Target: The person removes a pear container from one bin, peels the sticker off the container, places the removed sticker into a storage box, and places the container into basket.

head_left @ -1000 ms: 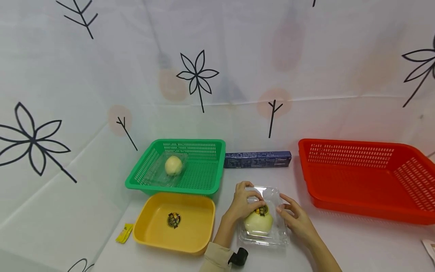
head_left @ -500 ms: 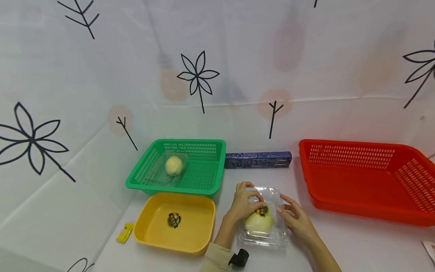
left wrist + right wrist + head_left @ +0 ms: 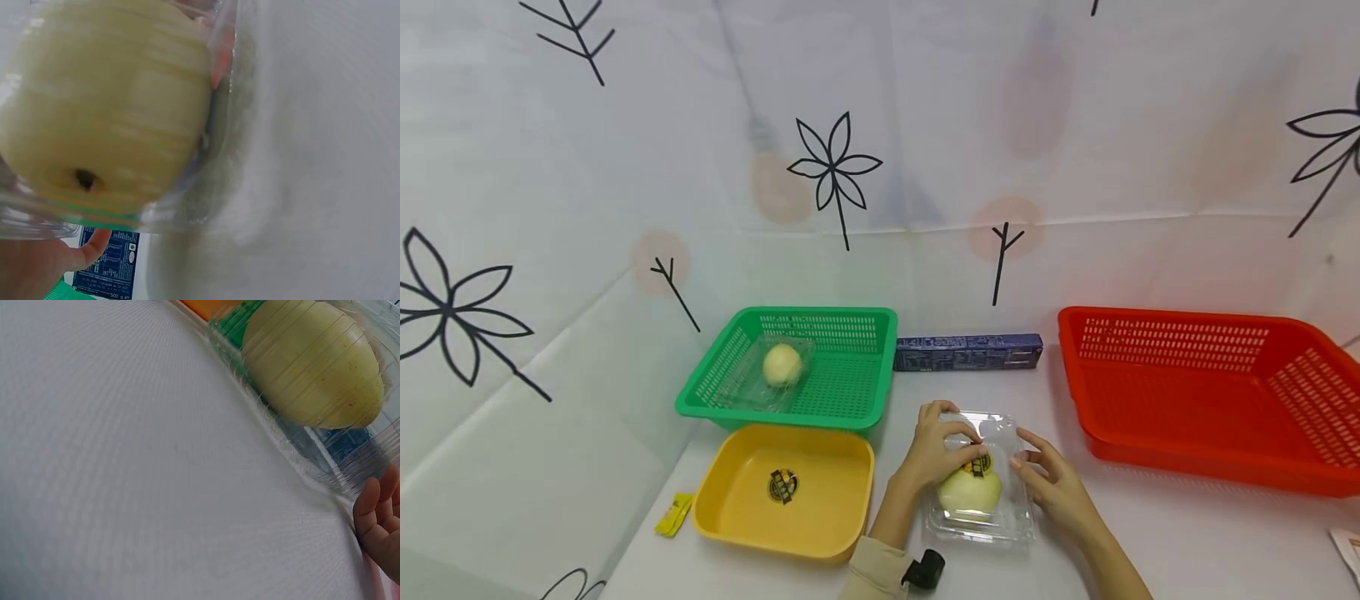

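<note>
A clear plastic clamshell box [image 3: 992, 521] stands on the table, with a round pale yellow-green fruit [image 3: 968, 492] inside. A black and yellow sticker [image 3: 977, 465] is on its lid. My left hand [image 3: 934, 446] rests over the box's upper left part, thumb and fingertips pressing at the sticker's top edge. My right hand [image 3: 1056, 483] holds the box's right edge with fingers and thumb. In the right wrist view, bent fingers [image 3: 369, 506] meet that edge. From the left wrist, the fruit [image 3: 106, 106] fills the upper left, a dark hollow in its skin.
A green basket [image 3: 827, 421] with another boxed fruit [image 3: 782, 365] stands back left. Before it sits a yellow basin [image 3: 820, 533] with a similar sticker [image 3: 783, 486], beside a yellow packet [image 3: 674, 514]. A dark blue box [image 3: 967, 352] lies behind; a red basket [image 3: 1180, 392] stands right.
</note>
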The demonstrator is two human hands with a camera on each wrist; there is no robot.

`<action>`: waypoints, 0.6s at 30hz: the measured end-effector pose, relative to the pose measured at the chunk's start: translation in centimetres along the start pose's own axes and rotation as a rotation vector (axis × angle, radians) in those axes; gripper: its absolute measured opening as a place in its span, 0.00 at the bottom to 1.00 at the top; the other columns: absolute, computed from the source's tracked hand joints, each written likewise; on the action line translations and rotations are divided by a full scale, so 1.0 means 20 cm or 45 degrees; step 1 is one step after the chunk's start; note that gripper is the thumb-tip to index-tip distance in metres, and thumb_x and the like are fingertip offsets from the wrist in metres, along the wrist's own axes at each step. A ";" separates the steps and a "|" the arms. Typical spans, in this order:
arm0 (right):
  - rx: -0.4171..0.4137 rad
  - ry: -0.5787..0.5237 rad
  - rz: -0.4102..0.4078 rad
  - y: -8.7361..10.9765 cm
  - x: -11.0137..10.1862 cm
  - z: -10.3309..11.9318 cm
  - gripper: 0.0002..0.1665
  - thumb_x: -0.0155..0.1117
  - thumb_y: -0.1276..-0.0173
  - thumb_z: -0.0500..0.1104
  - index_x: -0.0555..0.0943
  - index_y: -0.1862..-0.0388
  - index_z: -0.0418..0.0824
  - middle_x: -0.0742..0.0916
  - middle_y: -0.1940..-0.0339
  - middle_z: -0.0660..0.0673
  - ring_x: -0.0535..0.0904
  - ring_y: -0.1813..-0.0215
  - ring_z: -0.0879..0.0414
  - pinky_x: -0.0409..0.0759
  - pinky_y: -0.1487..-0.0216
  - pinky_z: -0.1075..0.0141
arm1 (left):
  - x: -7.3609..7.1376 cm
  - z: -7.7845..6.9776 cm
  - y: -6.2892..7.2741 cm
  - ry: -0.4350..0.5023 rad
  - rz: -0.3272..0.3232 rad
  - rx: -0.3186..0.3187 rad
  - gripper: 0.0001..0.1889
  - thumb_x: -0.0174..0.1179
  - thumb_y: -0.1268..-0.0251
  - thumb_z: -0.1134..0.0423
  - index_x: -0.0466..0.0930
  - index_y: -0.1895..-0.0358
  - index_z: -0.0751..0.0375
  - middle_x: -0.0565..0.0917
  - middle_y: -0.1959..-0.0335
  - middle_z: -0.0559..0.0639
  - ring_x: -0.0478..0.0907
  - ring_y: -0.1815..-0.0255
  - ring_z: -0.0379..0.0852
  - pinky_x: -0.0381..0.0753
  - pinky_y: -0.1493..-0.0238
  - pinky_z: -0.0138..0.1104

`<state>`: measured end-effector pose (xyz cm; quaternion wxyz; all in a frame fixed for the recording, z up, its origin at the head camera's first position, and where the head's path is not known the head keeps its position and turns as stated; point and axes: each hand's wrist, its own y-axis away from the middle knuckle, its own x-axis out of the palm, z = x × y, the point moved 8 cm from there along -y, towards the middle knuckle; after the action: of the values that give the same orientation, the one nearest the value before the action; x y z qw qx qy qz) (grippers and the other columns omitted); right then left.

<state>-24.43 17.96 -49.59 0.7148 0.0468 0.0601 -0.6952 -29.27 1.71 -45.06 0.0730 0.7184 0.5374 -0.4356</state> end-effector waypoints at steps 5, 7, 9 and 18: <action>-0.011 -0.016 0.003 0.00 0.00 0.00 0.32 0.57 0.32 0.39 0.61 0.31 0.35 0.74 0.57 0.40 0.72 0.68 0.62 0.66 0.77 0.72 | 0.01 0.01 0.00 0.047 0.026 0.005 0.09 0.66 0.45 0.49 0.85 0.72 0.49 0.71 0.46 0.54 0.60 0.41 0.48 0.63 0.42 0.44; -0.018 -0.023 0.003 0.00 0.00 0.00 0.32 0.57 0.32 0.39 0.60 0.32 0.35 0.74 0.58 0.40 0.72 0.70 0.62 0.66 0.77 0.72 | 0.00 0.01 0.00 0.049 0.036 0.002 0.09 0.66 0.46 0.50 0.85 0.72 0.49 0.71 0.45 0.55 0.59 0.41 0.48 0.63 0.42 0.45; -0.024 -0.028 0.002 0.00 0.00 0.00 0.32 0.57 0.32 0.38 0.60 0.32 0.34 0.74 0.59 0.40 0.70 0.72 0.63 0.65 0.78 0.72 | 0.00 0.01 0.00 0.050 0.051 -0.009 0.08 0.67 0.46 0.50 0.85 0.72 0.49 0.71 0.45 0.55 0.59 0.40 0.48 0.63 0.41 0.45; -0.003 -0.024 0.008 0.00 0.01 -0.01 0.32 0.57 0.32 0.39 0.61 0.31 0.37 0.73 0.58 0.40 0.68 0.74 0.62 0.65 0.78 0.72 | 0.00 0.01 0.00 0.016 0.027 -0.014 0.10 0.68 0.49 0.49 0.88 0.66 0.48 0.72 0.46 0.54 0.60 0.42 0.47 0.65 0.43 0.43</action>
<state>-24.40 17.86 -49.78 0.7175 0.0395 0.0541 -0.6933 -29.39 1.67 -45.24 0.0781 0.7264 0.5325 -0.4275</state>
